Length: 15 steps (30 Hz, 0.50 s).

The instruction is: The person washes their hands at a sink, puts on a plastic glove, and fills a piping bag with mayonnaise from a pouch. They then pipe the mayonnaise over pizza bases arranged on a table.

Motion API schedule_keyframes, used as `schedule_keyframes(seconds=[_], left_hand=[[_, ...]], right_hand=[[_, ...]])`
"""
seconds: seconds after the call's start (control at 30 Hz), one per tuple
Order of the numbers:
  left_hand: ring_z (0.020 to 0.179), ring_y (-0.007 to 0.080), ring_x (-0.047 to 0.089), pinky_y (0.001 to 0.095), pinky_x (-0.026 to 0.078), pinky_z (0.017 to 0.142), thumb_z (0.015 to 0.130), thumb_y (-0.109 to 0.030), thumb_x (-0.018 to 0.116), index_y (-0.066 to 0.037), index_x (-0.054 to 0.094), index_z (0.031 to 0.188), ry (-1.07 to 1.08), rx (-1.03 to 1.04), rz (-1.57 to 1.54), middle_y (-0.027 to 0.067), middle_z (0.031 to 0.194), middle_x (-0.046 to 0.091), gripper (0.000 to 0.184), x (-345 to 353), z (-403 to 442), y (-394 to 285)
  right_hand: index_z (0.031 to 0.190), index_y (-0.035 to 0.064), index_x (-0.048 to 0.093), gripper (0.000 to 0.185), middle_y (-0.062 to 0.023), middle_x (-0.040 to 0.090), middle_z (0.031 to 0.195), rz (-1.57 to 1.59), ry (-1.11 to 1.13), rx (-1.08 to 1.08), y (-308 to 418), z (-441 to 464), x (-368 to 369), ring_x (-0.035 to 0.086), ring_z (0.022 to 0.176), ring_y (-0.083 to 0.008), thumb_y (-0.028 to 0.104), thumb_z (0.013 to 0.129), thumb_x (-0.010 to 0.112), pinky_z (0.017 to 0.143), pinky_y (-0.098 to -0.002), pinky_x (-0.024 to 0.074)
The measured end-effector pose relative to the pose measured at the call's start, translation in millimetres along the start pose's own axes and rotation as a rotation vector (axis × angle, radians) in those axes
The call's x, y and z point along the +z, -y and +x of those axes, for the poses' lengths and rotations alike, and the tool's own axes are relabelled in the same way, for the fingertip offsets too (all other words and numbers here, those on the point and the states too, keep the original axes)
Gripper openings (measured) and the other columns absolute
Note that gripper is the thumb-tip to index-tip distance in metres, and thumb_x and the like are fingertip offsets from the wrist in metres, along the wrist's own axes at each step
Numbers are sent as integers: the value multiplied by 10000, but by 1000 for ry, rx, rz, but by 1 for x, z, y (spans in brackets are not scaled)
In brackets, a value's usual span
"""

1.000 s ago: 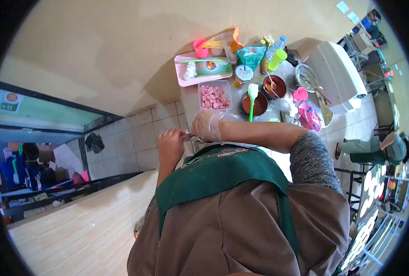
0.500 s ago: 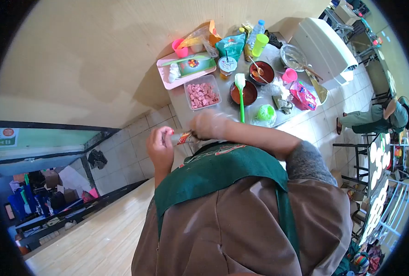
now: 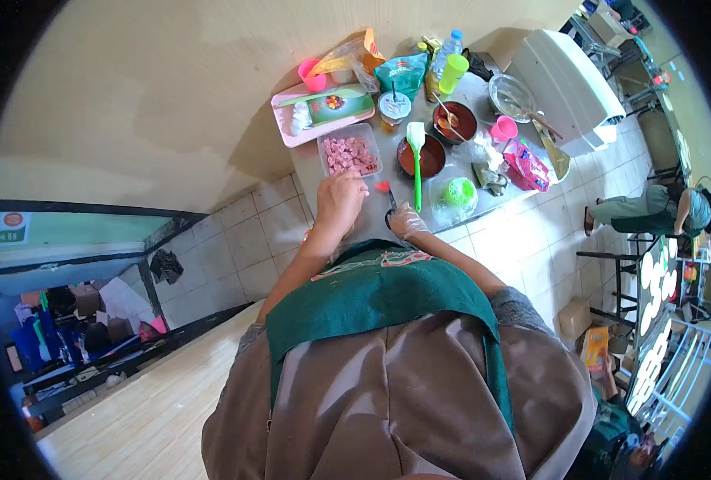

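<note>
Black-handled metal scissors (image 3: 391, 203) face handles-first to the worktop's (image 3: 474, 90) near edge, presumably for reach; clear-gloved right hand (image 3: 406, 222) half-curled (grip uncertain), bare left hand (image 3: 342, 198) curled, contents hidden.

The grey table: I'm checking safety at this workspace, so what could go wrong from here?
The right hand, in a clear plastic glove, is close to the green-handled white spatula; a bump might tip the dark round bowl under it.
The black-handled metal scissors at that hand could slip or nick the thin glove.
The left hand is close to the clear square plastic container of pink cubes, and might knock it.
</note>
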<state>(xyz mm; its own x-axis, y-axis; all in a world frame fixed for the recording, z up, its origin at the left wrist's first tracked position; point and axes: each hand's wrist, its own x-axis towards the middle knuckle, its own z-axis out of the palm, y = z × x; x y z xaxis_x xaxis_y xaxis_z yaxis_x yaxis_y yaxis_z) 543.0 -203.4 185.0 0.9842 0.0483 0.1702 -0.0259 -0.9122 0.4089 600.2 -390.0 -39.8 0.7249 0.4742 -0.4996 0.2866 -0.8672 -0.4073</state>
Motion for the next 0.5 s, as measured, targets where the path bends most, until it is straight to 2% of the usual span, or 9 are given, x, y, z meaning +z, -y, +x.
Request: schedule_keyframes(seconds=[0.07, 0.1, 0.17, 0.23, 0.3, 0.37, 0.43, 0.5], left_hand=[[917, 215, 640, 366, 440, 791, 789, -245, 706, -137, 732, 877, -72, -43, 31, 28, 1021, 684, 141, -24, -7, -17], [940, 201, 637, 356, 425, 818, 794, -271, 710, -143, 737, 887, -107, -67, 44, 14, 1050, 684, 160, -35, -15, -24], [965, 199, 626, 363, 402, 843, 783, -234, 720, -140, 730, 883, -208, -81, -42, 16, 1062, 675, 137, -52, -35, -25], [972, 192, 622, 358, 391, 855, 792, -211, 716, -136, 726, 894, -294, -95, -67, 15, 1059, 675, 127, -68, -61, -20], [965, 196, 626, 349, 397, 865, 824, -198, 689, -120, 720, 917, -367, -163, -62, 24, 1044, 681, 125, -79, -93, -11], [962, 216, 630, 351, 408, 885, 852, -183, 659, -91, 712, 929, -419, -280, -135, 50, 1037, 685, 131, -77, -123, 3], [959, 235, 632, 353, 421, 901, 874, -170, 635, -63, 705, 934, -450, -402, -253, 78, 1031, 686, 142, -71, -146, 14], [966, 246, 630, 355, 428, 913, 890, -168, 618, -43, 698, 936, -446, -452, -350, 101, 1019, 683, 155, -63, -160, 19]], right_hand=[[1047, -80, 588, 374, -289, 597, 1084, -169, -111, -135, -34, 47, 68, 617, 986, -373, 209, 856, 445, 863, -462, 480], [1066, -71, 584, 363, -285, 595, 1099, -253, -17, -182, -17, 32, 39, 617, 991, -370, 193, 851, 459, 857, -463, 482], [1105, -53, 577, 353, -276, 590, 1127, -403, 165, -297, 28, -8, -34, 616, 1001, -364, 162, 840, 487, 846, -466, 487], [961, -2, 689, 276, -253, 608, 1044, -516, 203, -438, 39, -16, -50, 610, 950, -335, 200, 829, 556, 759, -441, 504], [1103, -22, 609, 352, -242, 585, 1114, 192, -535, -319, 80, -56, -76, 601, 954, -357, 199, 830, 581, 798, -470, 495], [1167, -20, 542, 408, -237, 587, 1079, 254, -682, -686, 139, -113, -151, 589, 940, -385, 197, 827, 603, 826, -468, 488], [1045, -5, 575, 322, -195, 607, 1038, 200, -634, -1073, 165, -117, -159, 596, 922, -355, 239, 837, 606, 819, -454, 489], [971, 20, 569, 302, -165, 620, 1024, -171, -352, -1107, 174, -92, -129, 599, 947, -331, 289, 841, 608, 814, -437, 492]])
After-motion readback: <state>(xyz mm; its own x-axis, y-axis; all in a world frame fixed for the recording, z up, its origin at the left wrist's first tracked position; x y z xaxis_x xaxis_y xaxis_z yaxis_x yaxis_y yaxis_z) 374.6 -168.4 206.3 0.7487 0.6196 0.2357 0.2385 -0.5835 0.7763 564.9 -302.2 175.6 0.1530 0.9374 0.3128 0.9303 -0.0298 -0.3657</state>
